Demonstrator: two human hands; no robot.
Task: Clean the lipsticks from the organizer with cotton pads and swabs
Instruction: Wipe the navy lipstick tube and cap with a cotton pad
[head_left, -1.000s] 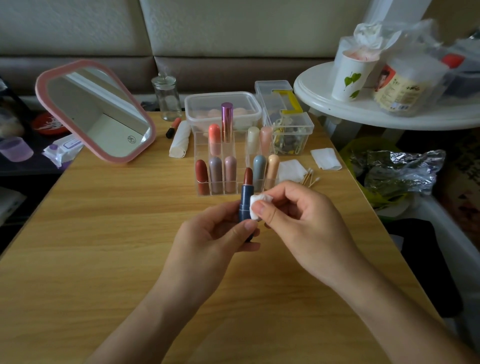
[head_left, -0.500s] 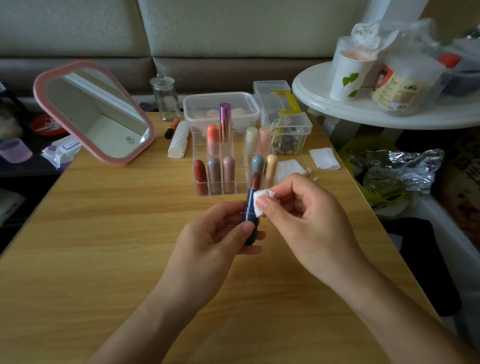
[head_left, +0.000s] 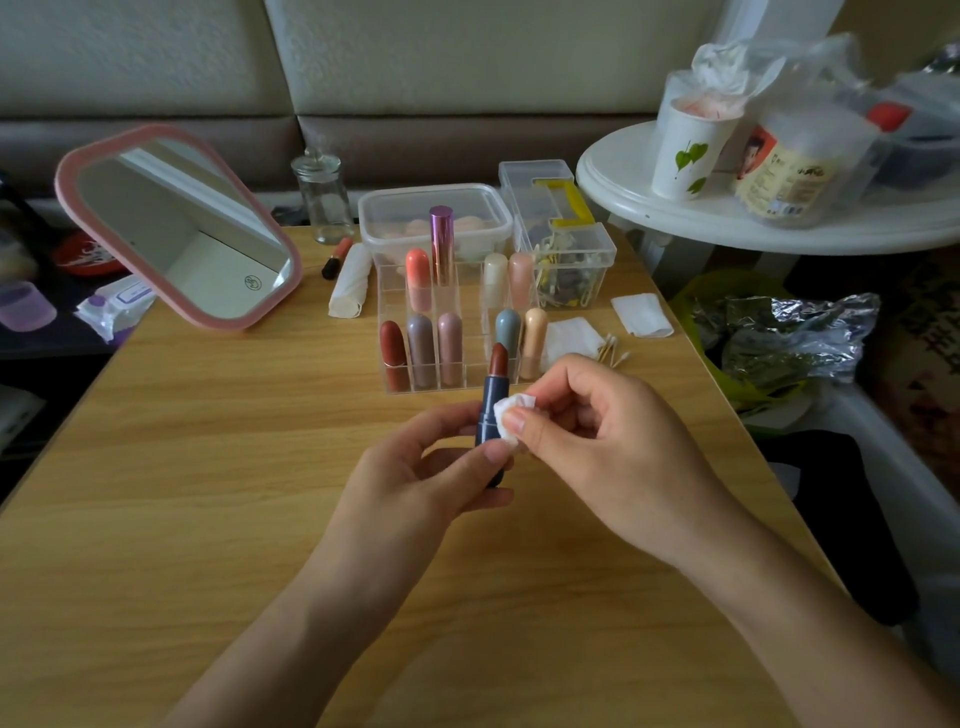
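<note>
While the open navy-cased lipstick (head_left: 491, 400) is held upright above the middle of the desk (head_left: 208, 519), the clear organizer (head_left: 470, 382) stands just beyond it at twelve o'clock, so the brown-red bullet overlaps the organizer's front row in the view. Nine capped lipsticks fill the organizer's compartments, a tall metallic purple tube (head_left: 441, 244) rising from the back row. Behind it sit a clear lidded container (head_left: 374, 218) and, at one o'clock, a clear box of small clips (head_left: 571, 265). Two flat cotton pads (head_left: 569, 338) and a few cotton swabs (head_left: 613, 351) lie just to the organizer's three o'clock side. A rolled white tissue (head_left: 350, 283) and a glass jar (head_left: 323, 197) lie at eleven o'clock, a pink-framed mirror (head_left: 182, 228) leans at ten o'clock, and a white side table (head_left: 649, 208) with a paper cup (head_left: 685, 150) stands off the desk at two o'clock.

The left hand (head_left: 415, 483) grips the lipstick's lower case, thumb in front and fingers curled behind. The right hand (head_left: 597, 447) pinches a folded cotton pad (head_left: 511, 410) between thumb and forefinger, pressing it against the case's three o'clock side, its other fingers curled in.
</note>
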